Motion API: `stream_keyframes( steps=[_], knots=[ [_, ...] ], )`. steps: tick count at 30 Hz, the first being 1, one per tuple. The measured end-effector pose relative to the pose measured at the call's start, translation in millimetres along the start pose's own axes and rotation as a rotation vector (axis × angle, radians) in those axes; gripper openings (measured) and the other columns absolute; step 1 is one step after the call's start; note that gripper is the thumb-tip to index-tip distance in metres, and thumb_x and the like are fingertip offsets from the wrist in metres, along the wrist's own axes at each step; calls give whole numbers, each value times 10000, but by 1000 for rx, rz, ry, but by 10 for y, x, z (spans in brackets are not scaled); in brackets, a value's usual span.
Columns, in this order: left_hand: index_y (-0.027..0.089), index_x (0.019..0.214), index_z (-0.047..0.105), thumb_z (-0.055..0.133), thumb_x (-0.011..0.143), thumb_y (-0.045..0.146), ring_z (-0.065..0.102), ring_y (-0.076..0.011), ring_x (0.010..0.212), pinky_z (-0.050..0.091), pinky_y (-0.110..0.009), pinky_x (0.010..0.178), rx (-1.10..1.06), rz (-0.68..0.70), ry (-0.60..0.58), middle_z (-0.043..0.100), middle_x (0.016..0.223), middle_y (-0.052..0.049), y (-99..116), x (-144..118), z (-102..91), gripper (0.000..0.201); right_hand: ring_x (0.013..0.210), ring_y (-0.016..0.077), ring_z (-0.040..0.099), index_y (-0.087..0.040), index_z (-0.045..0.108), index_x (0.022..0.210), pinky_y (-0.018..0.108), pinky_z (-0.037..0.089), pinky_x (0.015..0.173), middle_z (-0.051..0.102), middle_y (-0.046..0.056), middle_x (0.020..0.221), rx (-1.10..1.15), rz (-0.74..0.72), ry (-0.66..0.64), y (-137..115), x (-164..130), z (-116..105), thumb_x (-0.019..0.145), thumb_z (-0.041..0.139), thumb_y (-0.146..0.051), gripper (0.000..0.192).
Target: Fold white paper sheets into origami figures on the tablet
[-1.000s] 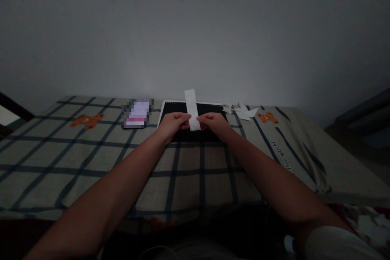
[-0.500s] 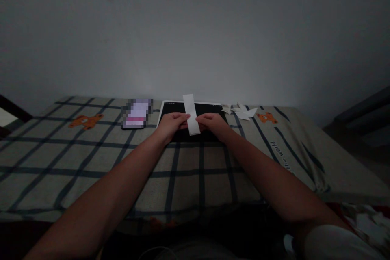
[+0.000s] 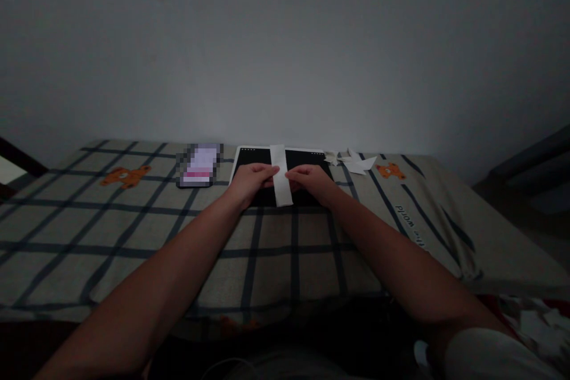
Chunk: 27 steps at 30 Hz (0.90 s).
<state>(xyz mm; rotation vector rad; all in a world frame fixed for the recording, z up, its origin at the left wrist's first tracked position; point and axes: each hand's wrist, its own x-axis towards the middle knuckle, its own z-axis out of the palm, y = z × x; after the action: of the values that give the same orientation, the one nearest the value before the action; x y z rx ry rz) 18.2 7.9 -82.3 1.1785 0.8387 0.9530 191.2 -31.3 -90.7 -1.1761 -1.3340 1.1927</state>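
A long white strip of folded paper (image 3: 280, 187) is pinched between my two hands, over a black board with a white edge (image 3: 307, 159). My left hand (image 3: 253, 181) grips the strip's left edge, thumb on top. On the right edge, the thumb and fingers of my right hand (image 3: 312, 181) are closed on it as well. The fingers under the paper are mostly hidden. To the right of the board lie folded white paper pieces (image 3: 358, 163), pointed in shape.
A phone (image 3: 199, 166) with a lit, blurred screen lies left of the board. The checked cloth (image 3: 146, 225) with orange bear prints covers the table, which meets a grey wall (image 3: 285, 53) behind. Paper scraps (image 3: 538, 326) fill a red-edged spot at lower right.
The paper strip has tipped or slid toward me: its far end sits lower and its near end reaches closer. Both hands stay nearly in place, still pinching it.
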Motion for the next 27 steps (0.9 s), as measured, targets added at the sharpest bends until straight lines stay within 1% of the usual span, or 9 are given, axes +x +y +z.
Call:
stream_keyframes(
  steps=[5, 9, 13, 16, 19, 21, 24, 27],
  knots=[
    [116, 721, 673, 757, 635, 334, 624, -133, 669, 521, -280, 709, 25, -3, -6, 686, 732, -64, -24, -9, 11, 250, 590, 104, 585, -148, 680, 797, 262, 493, 608, 669, 32, 699, -55, -42, 42, 17, 16, -16, 715, 670, -360, 228],
    [118, 783, 687, 749, 644, 356, 624, -133, 694, 518, -278, 718, 30, 29, -3, 690, 774, -65, -21, -5, 9, 282, 577, 107, 583, -143, 681, 791, 270, 492, 605, 669, 34, 686, -68, -49, 29, 14, 18, -18, 716, 668, -359, 229],
    [124, 755, 687, 779, 603, 320, 613, -122, 667, 514, -266, 713, 32, 27, 21, 683, 742, -48, -19, 12, -6, 264, 589, 116, 593, -143, 680, 792, 280, 500, 610, 670, 36, 694, -15, -11, 10, 20, 15, -5, 706, 676, -343, 217],
    [126, 746, 683, 777, 603, 313, 611, -122, 657, 513, -273, 710, 29, 2, 8, 682, 732, -50, -24, 15, -13, 254, 595, 116, 596, -145, 679, 806, 287, 506, 625, 675, 41, 714, 21, -12, 17, 24, 13, -2, 711, 671, -343, 221],
    [125, 771, 684, 759, 628, 326, 617, -128, 675, 514, -283, 714, 14, -6, -18, 686, 754, -62, -35, 13, -12, 258, 596, 116, 594, -144, 684, 805, 293, 505, 636, 676, 43, 711, 0, -32, 27, 16, 12, -8, 714, 669, -344, 220],
    [123, 799, 686, 736, 657, 347, 624, -136, 702, 517, -289, 722, -15, 12, -35, 689, 783, -71, -39, 16, -11, 270, 598, 120, 596, -141, 688, 788, 299, 501, 634, 675, 44, 705, -26, -33, 28, 4, 10, -9, 708, 675, -340, 215],
    [120, 797, 693, 737, 657, 345, 618, -129, 696, 517, -282, 722, -28, 50, -3, 689, 790, -70, -34, 26, -15, 268, 594, 127, 598, -138, 692, 777, 305, 499, 623, 674, 45, 694, -32, -9, 25, -10, 3, 2, 695, 687, -338, 217],
    [119, 763, 698, 750, 641, 335, 603, -114, 648, 515, -267, 709, 14, 69, 47, 684, 746, -59, -26, 31, -17, 253, 591, 124, 600, -141, 695, 797, 304, 503, 620, 676, 44, 701, 9, 3, 23, -4, 2, 18, 692, 691, -336, 221]
  ],
)
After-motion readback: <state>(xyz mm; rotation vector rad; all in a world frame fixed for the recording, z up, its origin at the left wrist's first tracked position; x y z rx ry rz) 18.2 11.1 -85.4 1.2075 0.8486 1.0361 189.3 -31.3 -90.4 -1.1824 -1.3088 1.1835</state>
